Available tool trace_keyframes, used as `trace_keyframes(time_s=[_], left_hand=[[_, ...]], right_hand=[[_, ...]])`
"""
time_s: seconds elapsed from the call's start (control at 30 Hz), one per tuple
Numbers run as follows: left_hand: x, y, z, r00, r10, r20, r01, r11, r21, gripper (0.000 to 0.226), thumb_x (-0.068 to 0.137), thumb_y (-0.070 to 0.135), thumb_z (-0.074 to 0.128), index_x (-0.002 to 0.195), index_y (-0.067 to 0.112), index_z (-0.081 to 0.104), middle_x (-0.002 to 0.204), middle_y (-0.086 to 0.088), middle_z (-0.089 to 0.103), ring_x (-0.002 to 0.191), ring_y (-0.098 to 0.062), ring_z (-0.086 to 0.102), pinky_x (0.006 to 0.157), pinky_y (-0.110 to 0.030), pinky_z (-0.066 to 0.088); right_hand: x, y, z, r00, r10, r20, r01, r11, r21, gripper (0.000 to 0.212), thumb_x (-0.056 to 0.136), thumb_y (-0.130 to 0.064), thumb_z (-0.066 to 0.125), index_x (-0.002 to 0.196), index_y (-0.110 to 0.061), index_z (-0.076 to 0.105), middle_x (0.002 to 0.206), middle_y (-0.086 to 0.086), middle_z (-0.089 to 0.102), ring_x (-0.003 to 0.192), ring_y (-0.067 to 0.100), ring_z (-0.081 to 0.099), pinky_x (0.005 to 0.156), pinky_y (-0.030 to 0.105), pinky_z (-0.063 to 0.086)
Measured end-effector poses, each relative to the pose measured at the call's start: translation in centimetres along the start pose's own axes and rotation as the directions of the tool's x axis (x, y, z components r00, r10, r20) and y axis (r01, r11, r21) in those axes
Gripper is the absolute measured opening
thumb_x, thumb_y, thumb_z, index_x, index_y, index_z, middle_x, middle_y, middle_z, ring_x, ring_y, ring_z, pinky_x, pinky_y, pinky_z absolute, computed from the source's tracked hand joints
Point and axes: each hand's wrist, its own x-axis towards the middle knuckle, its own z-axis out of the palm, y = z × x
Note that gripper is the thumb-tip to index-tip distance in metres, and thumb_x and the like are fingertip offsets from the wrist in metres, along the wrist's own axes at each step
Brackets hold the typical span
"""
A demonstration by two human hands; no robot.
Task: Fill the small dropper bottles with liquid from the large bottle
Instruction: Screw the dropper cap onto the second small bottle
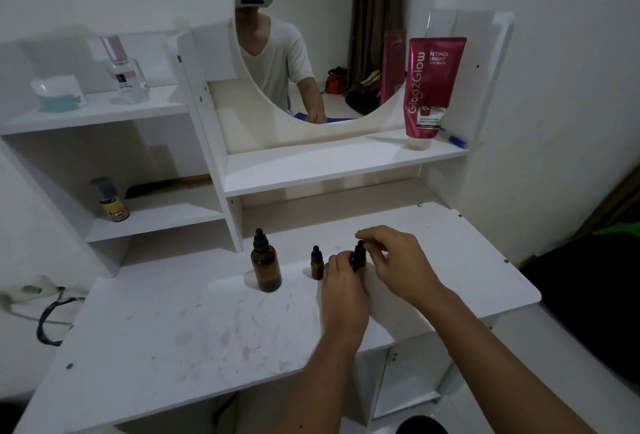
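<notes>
Hands meet over a small dropper bottle near the middle of the white desk top. Left hand wraps its fingers around the lower part of this bottle, hiding most of the body. Right hand pinches the black dropper cap at the top with thumb and fingertips. Whether the cap is seated or lifted cannot be told.

Second small dropper bottle stands upright just to the left of the held one, capped, untouched. Large brown bottle stands upright further left, also capped with a black dropper.

Pink tube stands cap-down on the upper shelf, beside a round mirror.
</notes>
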Motion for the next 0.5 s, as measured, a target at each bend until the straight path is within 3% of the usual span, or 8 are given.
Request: trace_keyframes(time_s=[0.17, 0.37, 0.5], left_hand=[[0.07, -0.08, 0.09, 1.0, 0.006, -0.008, -0.006, 1.0, -0.013, 0.026, 0.105, 0.015, 0.052, 0.13, 0.019, 0.056, 0.126, 0.003, 0.061, 0.116, -0.015, 0.057, 0.097, -0.031, 0.052], [0.15, -0.14, 0.16, 1.0, 0.006, -0.019, -0.007, 1.0, -0.017, 0.021, 0.106, 0.02, 0.049, 0.125, 0.019, 0.057, 0.121, 0.004, 0.061, 0.112, -0.016, 0.059, 0.092, -0.031, 0.052], [0.01, -0.26, 0.25, 0.999, 0.002, -0.037, -0.003, 0.999, -0.036, 0.019, 0.105, 0.021, 0.051, 0.122, 0.022, 0.058, 0.119, 0.008, 0.062, 0.11, -0.014, 0.059, 0.091, -0.032, 0.053]], right_hand=[[-0.04, 0.07, 0.08, 1.0, -0.001, -0.012, 0.0, 0.998, -0.061, 0.02, 0.095, -0.017, 0.072, 0.115, -0.019, 0.073, 0.093, -0.01, 0.07, 0.078, 0.004, 0.063, 0.081, 0.029, 0.058], [-0.34, 0.34, 0.42, 0.998, -0.061, 0.029, 0.061, 0.998, -0.013, 0.032, 0.096, -0.003, 0.067, 0.125, -0.015, 0.071, 0.113, -0.004, 0.073, 0.098, 0.011, 0.071, 0.092, 0.028, 0.058], [-0.48, 0.51, 0.45, 0.999, -0.045, 0.001, 0.045, 0.996, -0.072, 0.027, 0.095, -0.022, 0.074, 0.122, -0.019, 0.071, 0.1, -0.008, 0.067, 0.082, 0.003, 0.061, 0.08, 0.023, 0.055]])
